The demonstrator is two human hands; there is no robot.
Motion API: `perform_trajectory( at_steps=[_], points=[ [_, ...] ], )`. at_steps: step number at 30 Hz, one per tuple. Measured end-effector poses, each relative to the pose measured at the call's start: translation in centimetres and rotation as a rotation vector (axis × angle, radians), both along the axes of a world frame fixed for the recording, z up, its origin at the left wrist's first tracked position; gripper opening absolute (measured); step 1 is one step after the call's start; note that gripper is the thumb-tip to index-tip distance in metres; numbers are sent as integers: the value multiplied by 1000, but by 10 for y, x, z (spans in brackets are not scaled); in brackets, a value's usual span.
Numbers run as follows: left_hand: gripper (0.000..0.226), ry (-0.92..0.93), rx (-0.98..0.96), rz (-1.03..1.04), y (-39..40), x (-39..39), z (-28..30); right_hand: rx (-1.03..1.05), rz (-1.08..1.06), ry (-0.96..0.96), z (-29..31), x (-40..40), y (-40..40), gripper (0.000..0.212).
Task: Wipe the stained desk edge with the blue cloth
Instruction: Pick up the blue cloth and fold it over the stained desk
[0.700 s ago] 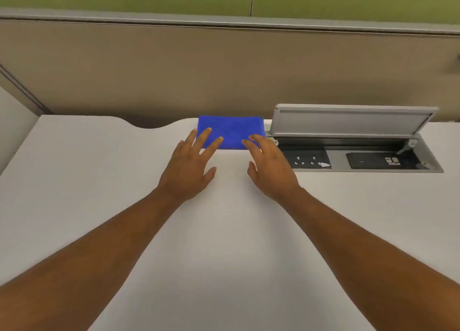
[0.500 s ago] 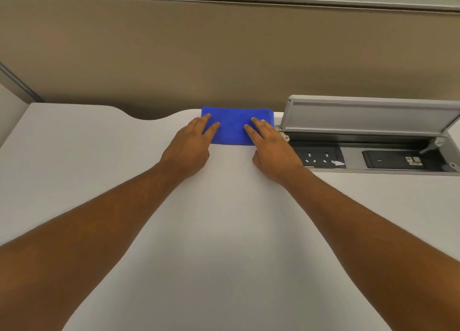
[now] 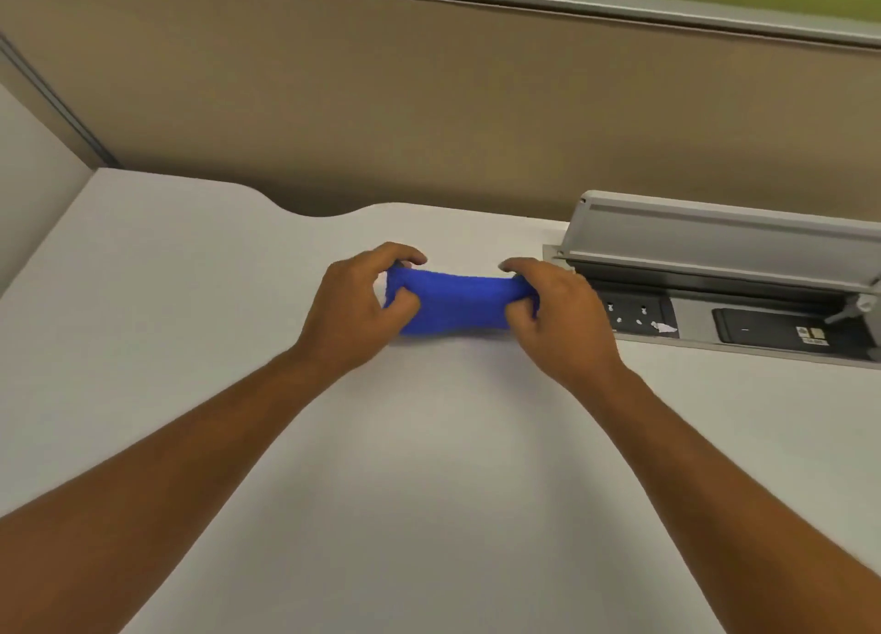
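The blue cloth [image 3: 457, 302] is folded and held stretched between both hands, just above the white desk [image 3: 429, 466]. My left hand [image 3: 355, 306] pinches its left end between thumb and curled fingers. Its right end is gripped the same way by my right hand [image 3: 558, 314]. The desk's far edge [image 3: 457, 211] runs behind the cloth, with a curved notch at the left; no stain shows on it from here.
An open power box [image 3: 715, 321] with sockets is set into the desk at the right, its grey lid [image 3: 715, 232] tilted up. A beige partition [image 3: 429, 108] stands right behind the far edge. A side panel [image 3: 28, 180] closes off the left.
Both hands went from lying flat on the cloth at the far edge to gripping its ends. The cloth has been lifted and pulled toward me, away from the edge.
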State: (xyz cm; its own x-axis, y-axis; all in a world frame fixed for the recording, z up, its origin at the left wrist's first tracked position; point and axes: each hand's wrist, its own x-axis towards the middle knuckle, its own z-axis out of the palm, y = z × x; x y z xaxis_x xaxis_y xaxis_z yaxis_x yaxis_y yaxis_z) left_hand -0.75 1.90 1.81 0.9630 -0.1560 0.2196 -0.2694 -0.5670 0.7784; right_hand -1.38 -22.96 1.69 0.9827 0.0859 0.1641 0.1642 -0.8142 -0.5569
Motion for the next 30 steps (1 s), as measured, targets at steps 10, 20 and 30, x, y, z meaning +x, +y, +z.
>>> perform_trajectory(
  at_steps=[10, 20, 30],
  points=[
    [28, 742, -771, 178, 43, -204, 37, 568, -52, 402, 36, -210, 22, 45],
    [24, 621, -849, 421, 60, -319, 99, 860, 81, 357, 100, -345, 148, 47],
    [32, 510, -854, 380, 112, -383, 122, 1040, 86, 385, 119, -358, 209, 42]
  ],
)
